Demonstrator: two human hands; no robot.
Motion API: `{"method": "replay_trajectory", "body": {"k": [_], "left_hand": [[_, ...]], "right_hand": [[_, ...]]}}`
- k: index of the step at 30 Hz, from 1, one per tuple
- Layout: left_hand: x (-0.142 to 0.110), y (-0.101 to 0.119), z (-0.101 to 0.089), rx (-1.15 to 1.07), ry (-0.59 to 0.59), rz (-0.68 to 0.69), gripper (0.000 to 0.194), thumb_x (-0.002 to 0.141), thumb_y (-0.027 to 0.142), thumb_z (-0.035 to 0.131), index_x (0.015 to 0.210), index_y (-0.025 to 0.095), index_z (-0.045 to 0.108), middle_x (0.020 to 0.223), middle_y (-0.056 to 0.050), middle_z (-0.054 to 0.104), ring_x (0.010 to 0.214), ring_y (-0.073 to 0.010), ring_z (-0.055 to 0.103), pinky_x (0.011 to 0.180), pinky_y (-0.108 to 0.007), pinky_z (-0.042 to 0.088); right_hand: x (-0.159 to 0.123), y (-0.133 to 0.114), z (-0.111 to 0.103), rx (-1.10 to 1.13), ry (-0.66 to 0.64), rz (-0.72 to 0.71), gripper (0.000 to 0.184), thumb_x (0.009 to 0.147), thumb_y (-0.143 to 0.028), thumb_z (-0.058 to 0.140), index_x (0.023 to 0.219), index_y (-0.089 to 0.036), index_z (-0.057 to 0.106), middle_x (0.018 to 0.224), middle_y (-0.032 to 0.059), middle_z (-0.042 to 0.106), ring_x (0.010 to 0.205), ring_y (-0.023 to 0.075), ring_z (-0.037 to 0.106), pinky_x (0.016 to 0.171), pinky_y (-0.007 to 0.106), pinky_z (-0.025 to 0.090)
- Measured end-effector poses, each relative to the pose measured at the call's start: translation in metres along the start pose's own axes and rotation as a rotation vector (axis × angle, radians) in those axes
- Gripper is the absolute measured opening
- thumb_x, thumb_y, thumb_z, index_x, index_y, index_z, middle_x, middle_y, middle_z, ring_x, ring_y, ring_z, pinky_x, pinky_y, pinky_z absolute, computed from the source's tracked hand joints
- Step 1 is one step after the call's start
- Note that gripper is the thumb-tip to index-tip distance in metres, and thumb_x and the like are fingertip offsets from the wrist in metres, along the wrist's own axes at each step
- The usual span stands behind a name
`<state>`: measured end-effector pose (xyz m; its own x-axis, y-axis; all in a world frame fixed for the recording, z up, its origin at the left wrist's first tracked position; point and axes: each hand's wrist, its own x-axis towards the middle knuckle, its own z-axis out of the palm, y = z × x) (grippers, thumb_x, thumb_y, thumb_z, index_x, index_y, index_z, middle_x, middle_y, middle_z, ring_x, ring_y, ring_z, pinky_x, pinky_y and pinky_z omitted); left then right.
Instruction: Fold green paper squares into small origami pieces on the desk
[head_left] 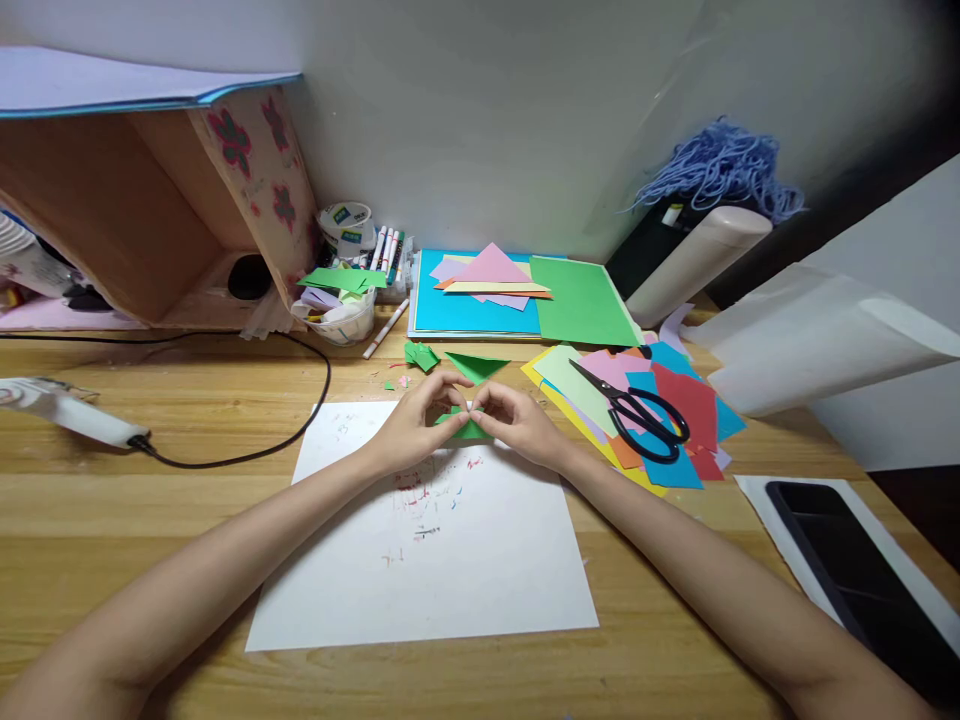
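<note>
My left hand and my right hand meet at the far edge of a white sheet lying on the wooden desk. Both pinch a small folded piece of green paper between their fingertips, fingers curled in. Just beyond them lie a green paper triangle and a crumpled green scrap. The white sheet carries faint red and black scribbles near its middle.
Black scissors rest on a fan of coloured paper to the right. Stacked coloured sheets, markers and a scrap cup stand behind. A glue gun with a black cable lies left; a dark tablet right.
</note>
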<state>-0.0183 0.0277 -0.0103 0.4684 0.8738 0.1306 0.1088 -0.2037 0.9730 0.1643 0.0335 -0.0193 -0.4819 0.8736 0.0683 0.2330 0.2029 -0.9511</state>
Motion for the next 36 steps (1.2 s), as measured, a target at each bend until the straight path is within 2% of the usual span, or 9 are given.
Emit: {"method": "replay_trajectory", "body": {"k": [6, 12, 19, 26, 36], "left_hand": [[0.001, -0.004, -0.001, -0.048, 0.076, -0.004, 0.030, 0.079, 0.020, 0.058, 0.107, 0.018, 0.047, 0.080, -0.001, 0.055, 0.080, -0.0130, 0.054, 0.077, -0.028, 0.043], [0.002, -0.003, -0.002, -0.066, 0.084, -0.019, 0.033, 0.078, 0.014, 0.056, 0.109, 0.018, 0.044, 0.077, 0.000, 0.055, 0.077, -0.0116, 0.053, 0.077, -0.026, 0.042], [0.000, 0.000, -0.001, -0.072, 0.049, -0.004, 0.038, 0.077, 0.011, 0.052, 0.113, 0.019, 0.042, 0.076, 0.002, 0.052, 0.075, -0.0109, 0.051, 0.074, -0.025, 0.041], [0.000, 0.001, -0.003, -0.080, -0.024, 0.028, 0.038, 0.081, 0.015, 0.050, 0.118, 0.020, 0.039, 0.076, 0.002, 0.049, 0.074, -0.0115, 0.049, 0.072, -0.026, 0.039], [-0.003, 0.006, -0.001, -0.111, -0.093, -0.012, 0.038, 0.084, 0.019, 0.049, 0.120, 0.023, 0.037, 0.076, 0.001, 0.049, 0.074, -0.0120, 0.050, 0.067, -0.026, 0.039]], "right_hand": [[0.003, 0.001, -0.004, 0.102, 0.015, 0.017, 0.017, 0.082, -0.034, 0.054, 0.079, -0.018, 0.052, 0.073, -0.0006, 0.050, 0.066, 0.0112, 0.047, 0.060, 0.025, 0.038], [0.005, 0.003, -0.007, 0.210, 0.012, 0.061, 0.020, 0.078, -0.037, 0.060, 0.078, -0.018, 0.053, 0.074, -0.0008, 0.051, 0.066, 0.0111, 0.049, 0.060, 0.025, 0.041], [0.004, -0.005, -0.009, 0.273, -0.009, 0.096, 0.020, 0.080, -0.036, 0.059, 0.077, -0.017, 0.056, 0.073, -0.0004, 0.054, 0.064, 0.0095, 0.051, 0.060, 0.023, 0.043], [0.007, 0.002, -0.018, 0.350, -0.169, 0.172, 0.021, 0.078, -0.036, 0.062, 0.081, -0.015, 0.061, 0.070, -0.0008, 0.055, 0.062, 0.0080, 0.051, 0.061, 0.023, 0.042], [0.007, -0.002, -0.020, 0.358, -0.245, 0.186, 0.020, 0.075, -0.034, 0.066, 0.078, -0.015, 0.061, 0.075, 0.0000, 0.056, 0.066, 0.0093, 0.051, 0.063, 0.024, 0.041]]}}
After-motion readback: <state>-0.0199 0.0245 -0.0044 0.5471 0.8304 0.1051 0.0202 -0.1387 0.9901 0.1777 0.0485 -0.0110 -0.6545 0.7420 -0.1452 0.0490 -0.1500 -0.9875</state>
